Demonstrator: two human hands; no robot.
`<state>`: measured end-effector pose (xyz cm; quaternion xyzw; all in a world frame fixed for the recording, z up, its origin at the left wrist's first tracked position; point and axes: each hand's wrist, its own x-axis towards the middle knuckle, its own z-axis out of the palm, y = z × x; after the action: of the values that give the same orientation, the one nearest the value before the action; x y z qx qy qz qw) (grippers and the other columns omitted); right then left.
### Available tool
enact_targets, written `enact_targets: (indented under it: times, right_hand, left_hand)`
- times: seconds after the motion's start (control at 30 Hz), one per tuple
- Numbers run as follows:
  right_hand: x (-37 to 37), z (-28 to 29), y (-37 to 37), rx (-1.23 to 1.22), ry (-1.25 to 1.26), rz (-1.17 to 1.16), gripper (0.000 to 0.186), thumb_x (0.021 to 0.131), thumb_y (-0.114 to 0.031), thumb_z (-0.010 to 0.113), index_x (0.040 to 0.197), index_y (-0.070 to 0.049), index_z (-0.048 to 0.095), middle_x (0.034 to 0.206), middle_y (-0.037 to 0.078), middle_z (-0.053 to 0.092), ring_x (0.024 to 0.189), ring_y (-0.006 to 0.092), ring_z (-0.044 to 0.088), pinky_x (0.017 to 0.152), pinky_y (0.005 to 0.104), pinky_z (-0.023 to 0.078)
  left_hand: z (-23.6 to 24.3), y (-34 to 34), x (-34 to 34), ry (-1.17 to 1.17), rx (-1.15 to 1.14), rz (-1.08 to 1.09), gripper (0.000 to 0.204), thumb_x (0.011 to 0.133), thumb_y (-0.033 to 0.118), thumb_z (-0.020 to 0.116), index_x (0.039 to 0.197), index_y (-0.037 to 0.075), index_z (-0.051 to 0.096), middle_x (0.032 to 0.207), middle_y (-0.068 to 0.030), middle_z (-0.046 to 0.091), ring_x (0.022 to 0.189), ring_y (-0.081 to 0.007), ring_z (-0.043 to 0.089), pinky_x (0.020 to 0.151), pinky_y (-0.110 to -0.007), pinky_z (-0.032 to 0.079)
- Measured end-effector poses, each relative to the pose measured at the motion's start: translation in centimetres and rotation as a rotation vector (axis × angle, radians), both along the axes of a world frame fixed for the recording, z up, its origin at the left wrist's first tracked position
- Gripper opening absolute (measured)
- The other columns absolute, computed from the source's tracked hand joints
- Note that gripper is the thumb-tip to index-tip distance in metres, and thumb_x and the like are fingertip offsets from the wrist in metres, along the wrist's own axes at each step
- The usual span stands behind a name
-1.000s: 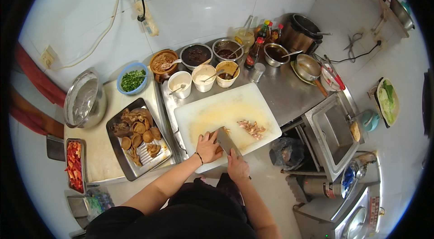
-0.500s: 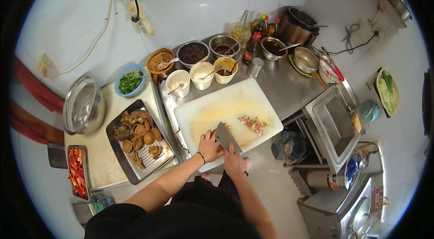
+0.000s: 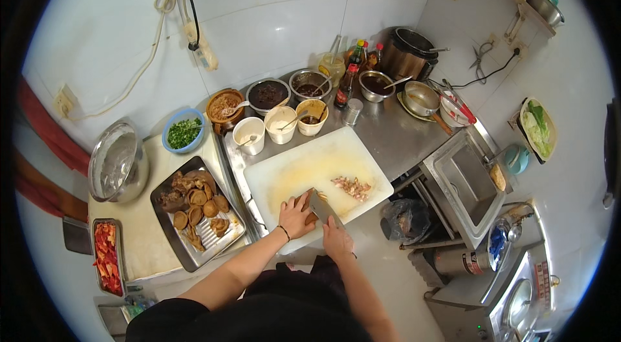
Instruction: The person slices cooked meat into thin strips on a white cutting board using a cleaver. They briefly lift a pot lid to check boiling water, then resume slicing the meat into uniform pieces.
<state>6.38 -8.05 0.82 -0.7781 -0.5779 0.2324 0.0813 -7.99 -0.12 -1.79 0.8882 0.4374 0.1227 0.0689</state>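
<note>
1. One steel surface (image 3: 404, 132), largest thing; its front edge runs close to the person's body.
2. White cutting board (image 3: 310, 155): laid across the front-left part of the surface, reaching the front edge. Can't tell if it overhangs; if it does, a hard press near that edge could tip or slide it.
3. Metal tray (image 3: 213, 243) of brown cooked pieces: on the pale surface (image 3: 139, 238) to the left, near its right edge.
4. Three pale tubs (image 3: 249, 136): just beyond the board's back edge, toward the surface's back-left corner. Board sliding back could knock them.
5. Cleaver (image 3: 326, 208): above the board's front edge, blade just beside the left fingers. Biggest risk: a cut, if the blade skids or the fingertips creep under it.
6. Left hand (image 3: 296, 219): grip clamped down on the brown piece, fingers over it.
7. Right hand (image 3: 337, 241): grip closed round the cleaver's handle end; a wet or greasy handle could twist.
8. Chopped pile (image 3: 351, 188): near the board's right edge; a wide sweep could push bits off.
9. Brown piece (image 3: 311, 218): near the board's front edge, mostly hidden by hand and blade; could roll if held loosely.
</note>
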Motion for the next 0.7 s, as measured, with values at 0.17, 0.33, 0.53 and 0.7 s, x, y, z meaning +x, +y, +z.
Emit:
enact_targets:
  times: [0.17, 0.33, 0.53, 0.7]
  right_hand:
    - [-0.5, 0.6, -0.6, 0.033, -0.037, 0.027, 0.043, 0.092, -0.038, 0.034, 0.129, -0.017, 0.037, 0.097, 0.02, 0.059, 0.08, 0.0396, 0.059, 0.072, 0.0479, 0.047]
    - [-1.1, 0.6, -0.8, 0.025, -0.036, 0.018, 0.043, 0.091, -0.038, 0.036, 0.128, -0.016, 0.038, 0.09, 0.02, 0.059, 0.075, 0.0389, 0.06, 0.068, 0.0494, 0.047]
    - [-1.4, 0.7, -0.3, 0.009, 0.01, 0.007, 0.043, 0.091, -0.036, 0.037, 0.128, -0.014, 0.037, 0.089, 0.022, 0.058, 0.077, 0.0402, 0.059, 0.068, 0.0497, 0.046]
    - [-2.1, 0.9, 1.6, -0.032, 0.05, -0.029, 0.045, 0.092, -0.037, 0.035, 0.13, -0.013, 0.034, 0.092, 0.023, 0.058, 0.081, 0.0402, 0.059, 0.071, 0.0488, 0.046]
  left_hand:
    - [0.8, 0.1, 0.0, -0.03, -0.03, 0.009, 0.038, 0.065, 0.04, 0.061, 0.095, 0.018, 0.066, 0.137, -0.0083, 0.032, 0.106, -0.0292, 0.036, 0.081, -0.041, 0.031]
    - [2.0, -0.1, 0.0, 0.036, -0.108, 0.0, 0.031, 0.065, 0.039, 0.061, 0.084, 0.016, 0.067, 0.136, -0.0096, 0.034, 0.106, -0.0294, 0.036, 0.08, -0.041, 0.031]
    - [0.8, -0.2, -0.1, -0.055, -0.058, -0.005, 0.03, 0.066, 0.04, 0.061, 0.082, 0.015, 0.066, 0.132, -0.011, 0.038, 0.106, -0.0305, 0.036, 0.079, -0.042, 0.031]
    - [0.5, -0.2, 0.0, -0.034, -0.06, -0.009, 0.036, 0.07, 0.04, 0.058, 0.094, 0.015, 0.064, 0.122, -0.0103, 0.043, 0.105, -0.0309, 0.037, 0.079, -0.043, 0.031]
